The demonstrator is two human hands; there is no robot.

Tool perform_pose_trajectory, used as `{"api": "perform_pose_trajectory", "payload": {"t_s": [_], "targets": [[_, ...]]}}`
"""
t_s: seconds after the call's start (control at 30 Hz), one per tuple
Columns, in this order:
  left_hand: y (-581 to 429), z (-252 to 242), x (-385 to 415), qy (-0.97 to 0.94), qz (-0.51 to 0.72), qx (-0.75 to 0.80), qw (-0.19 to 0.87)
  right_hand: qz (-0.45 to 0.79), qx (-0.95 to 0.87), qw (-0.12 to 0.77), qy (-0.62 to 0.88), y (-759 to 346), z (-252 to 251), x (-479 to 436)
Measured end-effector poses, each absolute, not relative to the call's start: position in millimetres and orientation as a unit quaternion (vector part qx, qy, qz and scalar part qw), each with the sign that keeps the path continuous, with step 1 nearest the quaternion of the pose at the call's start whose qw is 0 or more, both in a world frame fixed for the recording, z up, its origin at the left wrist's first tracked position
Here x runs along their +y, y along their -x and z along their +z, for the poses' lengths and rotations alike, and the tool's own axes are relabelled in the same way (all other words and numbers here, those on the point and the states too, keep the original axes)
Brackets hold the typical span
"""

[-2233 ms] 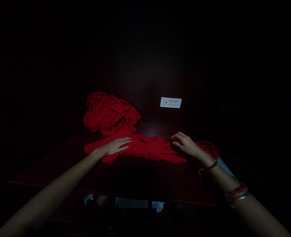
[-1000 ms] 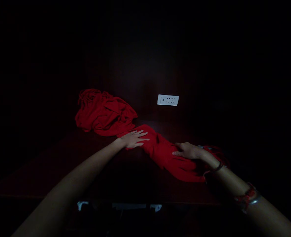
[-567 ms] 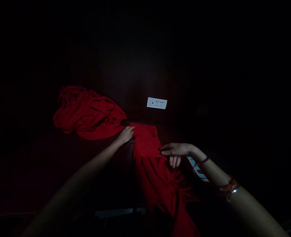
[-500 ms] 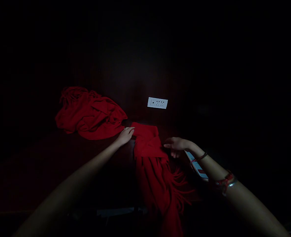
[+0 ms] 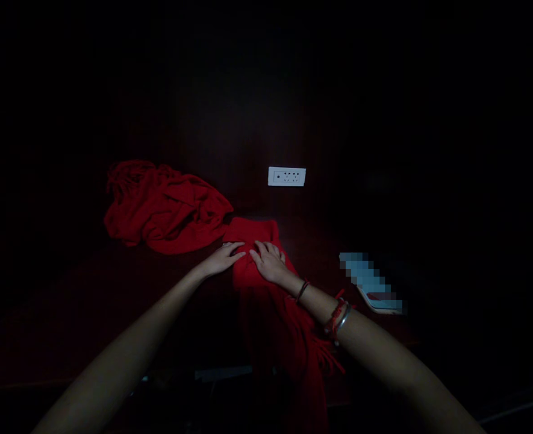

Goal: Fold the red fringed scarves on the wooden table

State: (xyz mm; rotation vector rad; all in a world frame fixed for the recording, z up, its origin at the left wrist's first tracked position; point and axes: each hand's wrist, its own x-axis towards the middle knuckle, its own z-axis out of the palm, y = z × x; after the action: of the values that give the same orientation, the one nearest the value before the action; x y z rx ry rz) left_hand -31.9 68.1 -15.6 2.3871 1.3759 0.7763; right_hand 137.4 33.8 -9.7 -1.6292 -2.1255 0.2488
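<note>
A red fringed scarf (image 5: pixel 252 301) lies in a narrow folded strip on the dark table, its near end hanging over the front edge. My left hand (image 5: pixel 221 260) rests at the strip's left edge, fingers stretched over the cloth. Just right of it, my right hand (image 5: pixel 270 263) lies on top of the scarf with its fingers spread. Bracelets circle my right wrist and forearm. Left of the strip sits a bunched heap of red cloth (image 5: pixel 171 211) with fringe at its far end; whether both are one piece I cannot tell.
A white wall socket (image 5: pixel 286 176) is on the dark wall behind. To the right on the table (image 5: pixel 194 319) lies a flat pale-blue object (image 5: pixel 370 283), blurred by pixels, perhaps a phone. The surroundings are very dark.
My right hand has moved left from beside the scarf onto it, uncovering the pale-blue object. The folded strip and my left hand have shifted slightly left.
</note>
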Motion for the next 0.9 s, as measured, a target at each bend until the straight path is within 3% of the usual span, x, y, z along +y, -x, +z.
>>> {"api": "perform_pose_trajectory", "payload": {"t_s": [0.3, 0.47, 0.57, 0.77, 0.9], "targets": [[18.6, -3.1, 49.9, -0.810, 0.301, 0.497, 0.076, 0.052, -0.820, 0.203, 0.533, -177.9, -19.2, 70.3], [14.6, -12.0, 41.6, -0.866, 0.155, 0.456, 0.133, 0.070, -0.824, 0.234, 0.511, -199.1, 0.4, 66.4], [15.2, -15.6, 44.7, -0.863, 0.129, 0.477, 0.108, 0.113, -0.800, 0.250, 0.534, -214.2, 22.6, 50.2], [7.7, -1.2, 17.9, -0.796, 0.164, 0.581, 0.040, 0.191, -0.805, 0.120, 0.549, -222.6, 28.5, -2.0], [7.8, -2.0, -29.3, -0.794, 0.118, 0.589, 0.093, 0.173, -0.792, 0.152, 0.565, -223.9, 21.0, -43.9]]}}
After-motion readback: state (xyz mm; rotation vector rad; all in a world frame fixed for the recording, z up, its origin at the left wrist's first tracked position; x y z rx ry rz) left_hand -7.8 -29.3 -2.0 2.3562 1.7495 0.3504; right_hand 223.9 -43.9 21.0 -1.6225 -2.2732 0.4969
